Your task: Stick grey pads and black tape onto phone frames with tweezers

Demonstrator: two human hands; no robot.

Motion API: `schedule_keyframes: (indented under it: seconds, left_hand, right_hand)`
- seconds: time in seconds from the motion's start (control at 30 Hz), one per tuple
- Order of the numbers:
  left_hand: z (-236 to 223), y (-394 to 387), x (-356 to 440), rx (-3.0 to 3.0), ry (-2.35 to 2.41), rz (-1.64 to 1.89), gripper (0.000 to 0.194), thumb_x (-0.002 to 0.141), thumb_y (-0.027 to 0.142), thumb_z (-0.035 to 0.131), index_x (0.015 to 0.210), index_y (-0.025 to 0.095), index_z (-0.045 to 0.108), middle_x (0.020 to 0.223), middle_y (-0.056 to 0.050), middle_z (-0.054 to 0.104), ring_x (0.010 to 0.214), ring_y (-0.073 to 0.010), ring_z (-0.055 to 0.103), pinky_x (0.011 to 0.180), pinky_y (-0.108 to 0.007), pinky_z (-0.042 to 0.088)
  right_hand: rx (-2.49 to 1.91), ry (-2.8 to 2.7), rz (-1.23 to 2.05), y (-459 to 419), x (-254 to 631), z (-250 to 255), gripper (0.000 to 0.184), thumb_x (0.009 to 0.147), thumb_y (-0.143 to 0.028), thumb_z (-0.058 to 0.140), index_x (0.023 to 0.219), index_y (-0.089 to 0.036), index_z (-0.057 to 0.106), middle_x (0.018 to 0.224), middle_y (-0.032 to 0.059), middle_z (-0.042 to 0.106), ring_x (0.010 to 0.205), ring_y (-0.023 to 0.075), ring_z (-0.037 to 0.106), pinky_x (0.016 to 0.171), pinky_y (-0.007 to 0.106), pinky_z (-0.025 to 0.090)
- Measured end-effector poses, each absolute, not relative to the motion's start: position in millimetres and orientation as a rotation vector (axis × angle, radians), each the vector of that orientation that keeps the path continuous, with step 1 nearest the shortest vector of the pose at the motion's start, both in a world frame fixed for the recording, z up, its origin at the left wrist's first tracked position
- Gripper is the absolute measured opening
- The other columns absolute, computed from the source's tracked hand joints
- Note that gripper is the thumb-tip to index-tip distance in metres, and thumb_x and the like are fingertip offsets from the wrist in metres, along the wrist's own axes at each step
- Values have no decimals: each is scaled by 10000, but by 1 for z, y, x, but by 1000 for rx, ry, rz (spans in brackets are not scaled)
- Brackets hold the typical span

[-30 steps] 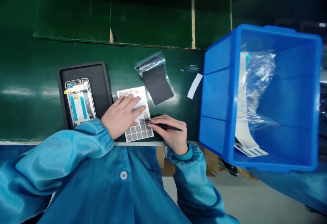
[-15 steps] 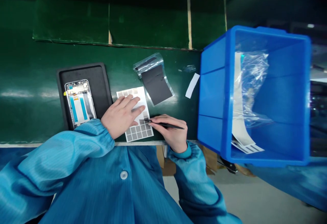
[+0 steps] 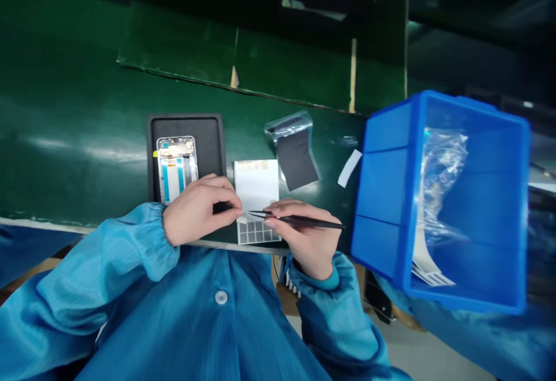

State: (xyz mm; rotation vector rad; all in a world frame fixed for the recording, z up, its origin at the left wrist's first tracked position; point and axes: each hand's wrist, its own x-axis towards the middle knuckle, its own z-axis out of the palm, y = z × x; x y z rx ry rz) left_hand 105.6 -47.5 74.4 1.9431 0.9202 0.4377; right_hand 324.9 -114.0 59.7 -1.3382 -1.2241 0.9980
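Note:
A white sheet of small grey square stickers (image 3: 256,187) lies at the bench's front edge. Thumb and forefinger of my left hand (image 3: 197,210) are pinched together over the sheet's left edge; anything between them is too small to make out. My right hand (image 3: 310,242) is closed on black tweezers (image 3: 299,220), whose tips point left over the sheet, close to my left fingertips. Left of the sheet, an opened phone (image 3: 177,161) with bare circuit board and blue strips rests in a black tray (image 3: 211,143). My left hand covers part of the tray's front.
Behind the sheet lies a clear bag with a dark grey sheet (image 3: 297,158). A white paper strip (image 3: 350,168) is beside a large blue bin (image 3: 386,184) holding plastic film (image 3: 443,178) and paper strips. A raised green ledge (image 3: 295,74) runs along the back.
My left hand has lifted from lying flat on the sticker sheet and now pinches near the tweezers' tips. The whole view has shifted and turned slightly.

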Motion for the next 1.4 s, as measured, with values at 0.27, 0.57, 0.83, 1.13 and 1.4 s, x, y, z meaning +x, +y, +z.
schedule_keyframes:
  seconds: [0.27, 0.57, 0.83, 1.13, 1.4]
  left_hand:
    - [67, -50, 56, 1806, 1075, 564, 83, 892, 214, 663, 829, 188, 710, 855, 0, 685, 829, -130, 643, 765, -263, 495]
    - [61, -48, 17, 1794, 1275, 684, 137, 892, 255, 677, 1016, 220, 721, 989, -11, 698, 818, -132, 632, 770, -275, 528]
    - [34, -53, 0, 2048, 1633, 745, 231, 944, 250, 550, 1122, 176, 677, 992, -70, 651, 946, -215, 604, 873, -373, 523]
    - [14, -57, 13, 2202, 1738, 748, 307, 938, 271, 535, 1204, 156, 637, 1046, -120, 617, 907, -245, 562, 815, -394, 495]
    - [14, -56, 13, 2227, 1738, 743, 299, 929, 253, 537, 1193, 155, 636, 1029, -120, 614, 886, -245, 555, 783, -392, 490]
  right_hand:
    - [-1372, -1184, 1160, -95, 273, 57, 191, 684, -147, 879, 808, -258, 787, 814, 2, 798, 750, 188, 760, 717, 294, 634]
    - [-1483, -1228, 1097, -85, 247, 46, 130, 700, -242, 884, 778, -252, 781, 779, 21, 790, 710, 205, 751, 663, 321, 621]
    - [-1659, -1056, 1056, -47, 201, 42, 176, 701, -312, 871, 780, -201, 759, 718, 26, 775, 609, 184, 725, 593, 318, 628]
    - [-1604, -1073, 1103, -28, 185, 30, 163, 708, -301, 860, 770, -190, 758, 719, 29, 782, 647, 188, 737, 585, 296, 614]
    - [-1603, -1095, 1107, -28, 184, 30, 136, 718, -287, 856, 776, -203, 766, 736, 25, 785, 657, 186, 738, 588, 292, 613]
